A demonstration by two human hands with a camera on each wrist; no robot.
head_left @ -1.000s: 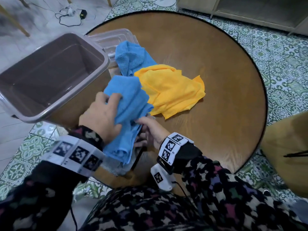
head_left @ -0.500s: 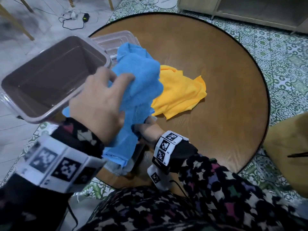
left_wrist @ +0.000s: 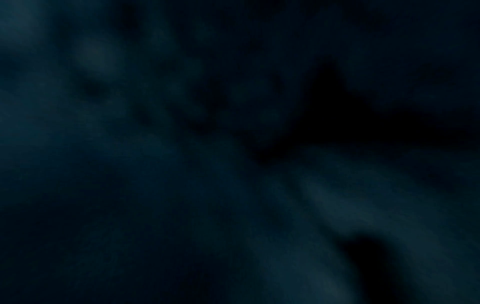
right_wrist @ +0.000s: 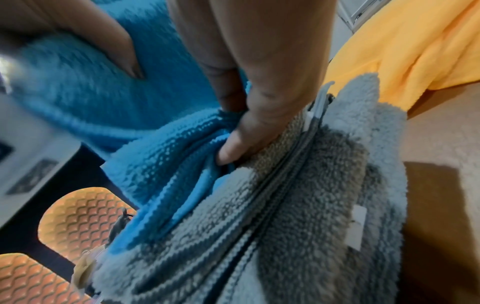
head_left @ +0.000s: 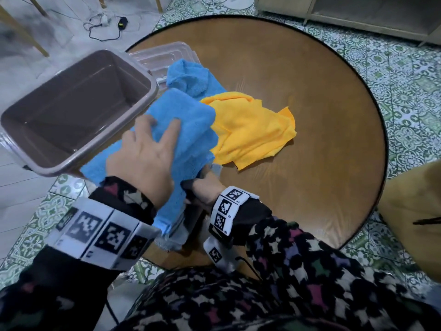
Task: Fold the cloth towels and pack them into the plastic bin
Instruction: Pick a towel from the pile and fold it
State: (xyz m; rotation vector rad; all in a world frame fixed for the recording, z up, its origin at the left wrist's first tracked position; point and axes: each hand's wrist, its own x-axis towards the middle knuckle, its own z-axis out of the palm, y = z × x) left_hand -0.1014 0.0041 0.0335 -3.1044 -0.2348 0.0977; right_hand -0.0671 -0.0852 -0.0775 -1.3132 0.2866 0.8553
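A blue towel (head_left: pixel 186 120) lies folded over at the table's near left edge, partly over a grey towel (head_left: pixel 177 237). My left hand (head_left: pixel 152 139) lies on top of it with fingers spread; a thumb presses the cloth from the other side in the right wrist view. My right hand (head_left: pixel 200 187) is tucked beside the fold and pinches the blue towel's (right_wrist: pixel 161 156) edge right against the grey towel (right_wrist: pixel 298 205). A second blue towel (head_left: pixel 191 75) and a crumpled yellow towel (head_left: pixel 250 130) lie behind. The brown plastic bin (head_left: pixel 152 91) stands empty at left. The left wrist view is dark.
A clear lid (head_left: pixel 167 53) lies behind the bin on the round wooden table (head_left: pixel 310 91). The bin overhangs the table's left edge. A tan seat (head_left: pixel 417 223) stands at right, and cables (head_left: pixel 105 27) lie on the tiled floor.
My left hand lifted one half of the blue towel, carried it over and brought it down into a fold. My right hand stayed at the towel's near edge.
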